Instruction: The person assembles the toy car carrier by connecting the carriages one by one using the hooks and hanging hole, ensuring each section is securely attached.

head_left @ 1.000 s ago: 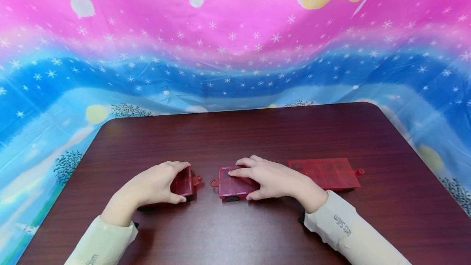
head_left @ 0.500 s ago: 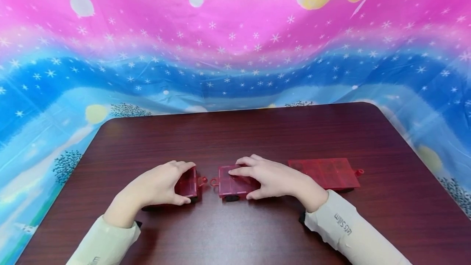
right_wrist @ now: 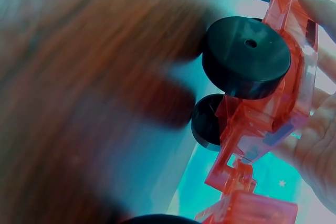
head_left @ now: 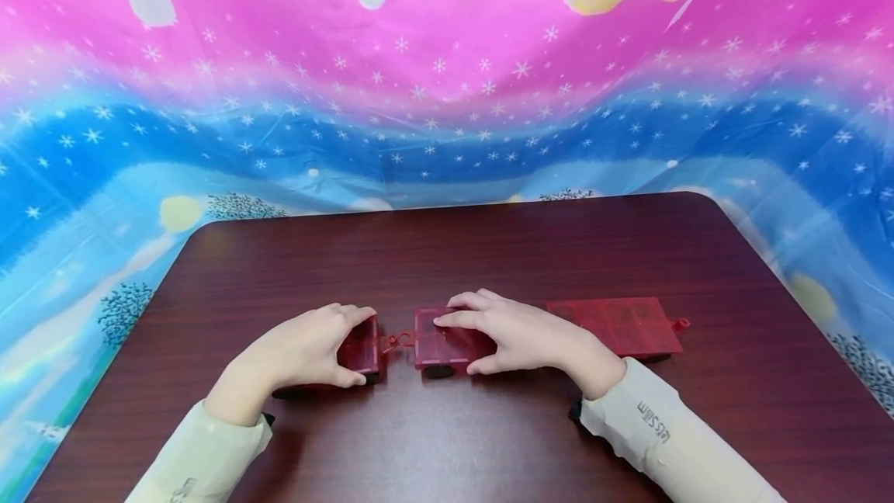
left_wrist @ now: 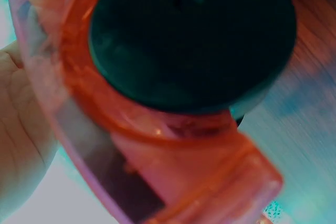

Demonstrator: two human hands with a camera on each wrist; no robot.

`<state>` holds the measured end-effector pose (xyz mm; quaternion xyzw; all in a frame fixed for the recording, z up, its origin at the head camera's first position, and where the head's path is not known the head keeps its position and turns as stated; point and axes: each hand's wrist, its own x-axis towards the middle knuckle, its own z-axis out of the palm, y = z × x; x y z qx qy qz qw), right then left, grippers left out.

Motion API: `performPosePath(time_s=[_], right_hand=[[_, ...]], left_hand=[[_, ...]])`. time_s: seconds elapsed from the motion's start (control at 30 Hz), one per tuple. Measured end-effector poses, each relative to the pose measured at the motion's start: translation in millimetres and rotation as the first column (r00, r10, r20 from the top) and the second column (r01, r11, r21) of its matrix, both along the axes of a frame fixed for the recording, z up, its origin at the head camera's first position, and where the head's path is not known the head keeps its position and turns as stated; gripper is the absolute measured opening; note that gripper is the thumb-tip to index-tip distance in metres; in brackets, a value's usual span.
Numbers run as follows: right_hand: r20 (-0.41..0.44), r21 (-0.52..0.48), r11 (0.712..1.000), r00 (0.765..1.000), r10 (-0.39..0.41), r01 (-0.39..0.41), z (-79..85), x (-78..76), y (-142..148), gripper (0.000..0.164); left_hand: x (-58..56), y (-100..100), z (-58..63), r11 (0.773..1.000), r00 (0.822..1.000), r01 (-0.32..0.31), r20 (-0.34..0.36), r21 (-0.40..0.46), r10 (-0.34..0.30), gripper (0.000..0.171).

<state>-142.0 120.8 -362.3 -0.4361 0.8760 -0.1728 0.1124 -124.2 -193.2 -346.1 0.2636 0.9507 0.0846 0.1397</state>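
Observation:
In the head view my left hand (head_left: 296, 352) grips a clear red toy car (head_left: 361, 348), thumb at the near side and fingers over the far side. Its rear end is hidden under the palm. My right hand (head_left: 517, 336) holds a second clear red toy car (head_left: 436, 336), fingers spread on top and thumb on the near side. Between the cars, the left one's hitch (head_left: 388, 343) overlaps the right one's ring (head_left: 404, 340). A black wheel (left_wrist: 194, 45) fills much of the left wrist view. The right wrist view shows black wheels (right_wrist: 247, 59) beneath the held car.
A longer clear red toy car (head_left: 621, 324) stands behind the right wrist, its hitch pointing right. A link (right_wrist: 239, 177) joins the right-hand car to another red part in the right wrist view. The dark wooden table (head_left: 447, 254) backs onto a patterned cloth (head_left: 447, 84).
My left hand has slid its car rightward, closing the gap until the hitch overlaps the ring. The right hand and its car have stayed almost still.

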Motion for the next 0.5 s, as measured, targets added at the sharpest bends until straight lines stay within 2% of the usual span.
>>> performPosePath(time_s=[0.1, 0.5], right_hand=[[0.002, -0.007, 1.000, 1.000, 0.000, 0.000, 0.5, -0.2, 0.7, 0.069], [0.013, -0.015, 1.000, 1.000, 0.000, 0.000, 1.2, 0.0, 0.5, 0.069]], left_hand=[[-0.8, 1.8, -0.7, 1.000, 1.000, -0.008, 0.013, -0.006, 0.008, 0.087], [-3.9, 8.4, -2.4, 0.999, 1.000, 0.024, 0.018, -0.024, -0.024, 0.088]])
